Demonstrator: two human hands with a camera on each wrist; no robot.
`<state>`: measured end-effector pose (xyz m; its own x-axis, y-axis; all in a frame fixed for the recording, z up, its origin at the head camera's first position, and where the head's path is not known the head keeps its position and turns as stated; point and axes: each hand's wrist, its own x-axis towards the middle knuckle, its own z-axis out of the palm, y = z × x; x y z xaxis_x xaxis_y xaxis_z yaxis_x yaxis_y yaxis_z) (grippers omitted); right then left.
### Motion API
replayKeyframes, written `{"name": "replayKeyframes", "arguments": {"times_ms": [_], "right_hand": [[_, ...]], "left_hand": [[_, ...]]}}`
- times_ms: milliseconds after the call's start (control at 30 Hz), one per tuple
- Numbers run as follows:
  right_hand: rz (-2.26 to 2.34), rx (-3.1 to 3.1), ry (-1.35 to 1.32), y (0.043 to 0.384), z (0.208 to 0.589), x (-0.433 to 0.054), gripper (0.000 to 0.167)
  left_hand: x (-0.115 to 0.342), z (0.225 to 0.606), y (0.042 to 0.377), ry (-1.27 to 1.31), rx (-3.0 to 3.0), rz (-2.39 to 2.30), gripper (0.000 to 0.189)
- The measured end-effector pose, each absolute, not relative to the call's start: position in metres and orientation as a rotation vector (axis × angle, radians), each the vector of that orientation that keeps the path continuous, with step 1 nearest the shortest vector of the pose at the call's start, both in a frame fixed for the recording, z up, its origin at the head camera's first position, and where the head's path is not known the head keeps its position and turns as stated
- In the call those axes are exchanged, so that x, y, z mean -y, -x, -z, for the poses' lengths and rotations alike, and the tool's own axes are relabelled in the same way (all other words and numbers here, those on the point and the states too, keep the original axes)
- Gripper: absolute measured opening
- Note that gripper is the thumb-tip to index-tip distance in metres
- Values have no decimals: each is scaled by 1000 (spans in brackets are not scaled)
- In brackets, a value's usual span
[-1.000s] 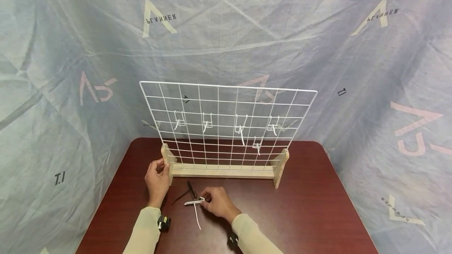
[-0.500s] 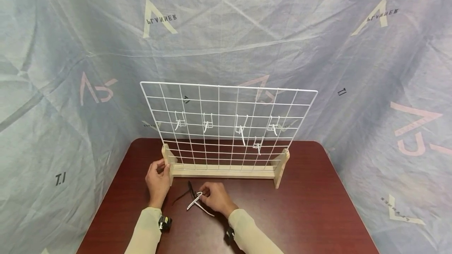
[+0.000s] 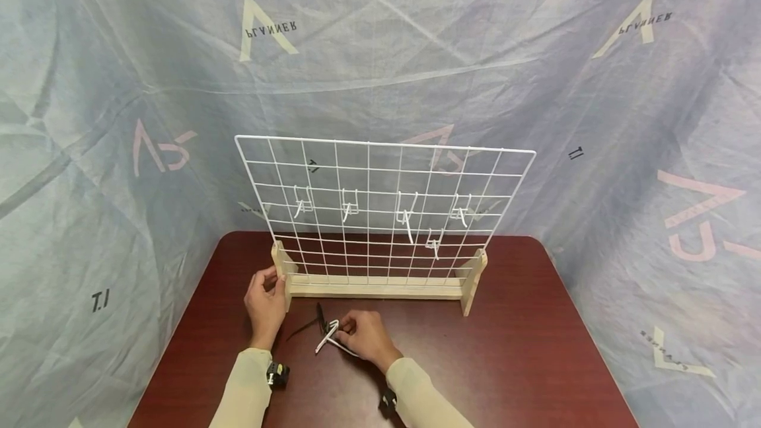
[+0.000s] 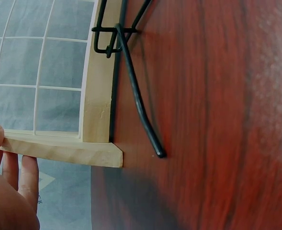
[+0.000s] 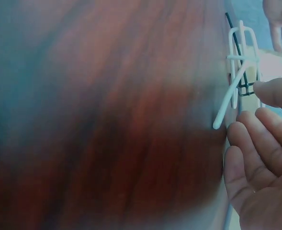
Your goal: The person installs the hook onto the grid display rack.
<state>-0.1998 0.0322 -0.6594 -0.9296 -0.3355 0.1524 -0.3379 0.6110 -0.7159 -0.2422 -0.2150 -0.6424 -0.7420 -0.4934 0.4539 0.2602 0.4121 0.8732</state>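
At the left end of the grid stand, my left hand (image 3: 265,302) grips the pale wooden side piece (image 4: 64,149), with the thumb on one face and fingers on the other. My right hand (image 3: 367,335) pinches a white wire hook (image 3: 329,337) just above the table, its prong pointing down toward me. In the right wrist view the thumb touches a side wire of the white hook (image 5: 231,97), while the other fingers are bent below. Directly behind it, a black wire hook (image 3: 322,316) lies on the table; the left wrist view shows its long prong.
A white wire grid (image 3: 368,144) stands upright in the wooden base (image 3: 376,290). Several white hooks hang on it, one a row lower on the right. Dark red tabletop (image 3: 535,349) surrounds the stand, and a grey printed cloth (image 3: 380,38) encloses the table.
The white hook has turned in my right hand, its prong swinging rightward and its frame tilting upward. My left hand keeps its grip on the wooden side piece.
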Motion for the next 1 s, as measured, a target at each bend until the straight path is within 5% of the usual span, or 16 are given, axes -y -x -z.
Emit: {"name": "replayKeyframes", "arguments": {"times_ms": [1000], "right_hand": [[-1144, 2845, -627, 162, 665, -44, 17]], "left_hand": [[215, 642, 242, -170, 1958, 1410, 24]]}}
